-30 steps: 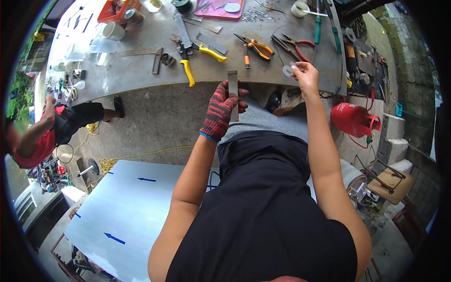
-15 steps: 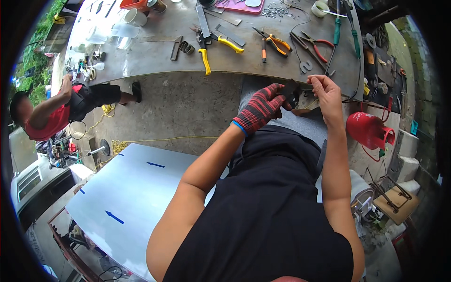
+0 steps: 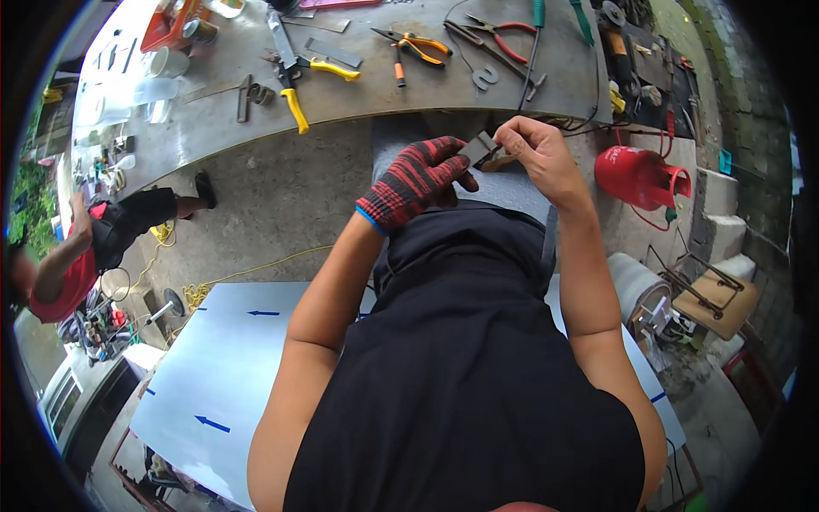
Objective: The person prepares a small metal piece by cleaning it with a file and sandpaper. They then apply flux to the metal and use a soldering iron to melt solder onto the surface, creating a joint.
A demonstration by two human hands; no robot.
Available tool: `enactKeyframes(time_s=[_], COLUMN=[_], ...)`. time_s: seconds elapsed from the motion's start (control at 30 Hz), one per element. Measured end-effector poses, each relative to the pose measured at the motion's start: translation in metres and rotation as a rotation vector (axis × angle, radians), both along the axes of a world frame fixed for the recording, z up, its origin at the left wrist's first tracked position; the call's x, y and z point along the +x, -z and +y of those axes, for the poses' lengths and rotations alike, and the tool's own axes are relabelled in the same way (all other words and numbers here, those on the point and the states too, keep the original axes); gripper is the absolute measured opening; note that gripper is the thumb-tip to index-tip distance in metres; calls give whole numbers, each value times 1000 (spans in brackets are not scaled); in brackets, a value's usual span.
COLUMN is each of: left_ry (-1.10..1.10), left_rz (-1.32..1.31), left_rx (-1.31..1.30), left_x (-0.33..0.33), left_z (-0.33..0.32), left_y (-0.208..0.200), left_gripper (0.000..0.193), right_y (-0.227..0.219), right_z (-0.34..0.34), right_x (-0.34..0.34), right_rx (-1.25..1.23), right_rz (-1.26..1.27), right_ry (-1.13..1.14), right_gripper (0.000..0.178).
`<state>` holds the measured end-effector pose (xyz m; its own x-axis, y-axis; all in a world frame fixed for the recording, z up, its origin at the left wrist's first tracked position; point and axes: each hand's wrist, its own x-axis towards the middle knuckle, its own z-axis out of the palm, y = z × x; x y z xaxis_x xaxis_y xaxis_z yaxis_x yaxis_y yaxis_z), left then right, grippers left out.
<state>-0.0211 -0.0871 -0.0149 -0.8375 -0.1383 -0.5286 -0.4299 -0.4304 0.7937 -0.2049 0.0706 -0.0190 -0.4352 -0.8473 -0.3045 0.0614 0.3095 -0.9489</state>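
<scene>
- the left hand (image 3: 414, 183), in a knitted glove striped red and black with a blue cuff, has its fingers (image 3: 450, 169) closed on a small metal piece (image 3: 475, 148).
- this piece is flat, grey and straight-edged, held aslant just off the gloved fingertips; a dark part beneath it is too small to make out.
- the right hand (image 3: 546, 162) is bare, thumb and forefinger drawn together just beside the piece's right end; i cannot tell whether they grip it.
- both hands sit in front of the near edge of the desk (image 3: 358, 104), a smooth, worn, greyish surface.
- on it, nearest the right hand, lies a flat, pale grey s-shaped piece (image 3: 485, 79), apart from the fingers.
- beyond are pliers with orange and black handles (image 3: 418, 48) and a pair with curved red handles (image 3: 512, 44).
- leftward lie yellow-handled snips (image 3: 293, 107) and a flat metal strip (image 3: 334, 53).
- a rounded red gas cylinder (image 3: 630, 177) stands right of the right hand.
</scene>
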Motion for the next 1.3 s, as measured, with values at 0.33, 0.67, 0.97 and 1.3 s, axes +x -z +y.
enactKeyframes(time_s=[0.33, 0.67, 0.97, 1.3], left_ry=[78, -130, -170, -249], left_rz=[-41, 106, 224, 321], left_rx=[-10, -234, -1165, -1206], left_x=[-12, -2, -9, -10], left_z=[0, 12, 24, 25], left_y=[-6, 48, 45, 37], left_gripper=[48, 42, 56, 49], right_y=[13, 29, 31, 34], right_z=[12, 12, 21, 16], right_x=[-2, -6, -8, -4], right_rx=[-13, 36, 24, 39], right_rz=[-84, -80, -72, -52], right_ry=[8, 152, 207, 217], right_gripper=[21, 24, 26, 21])
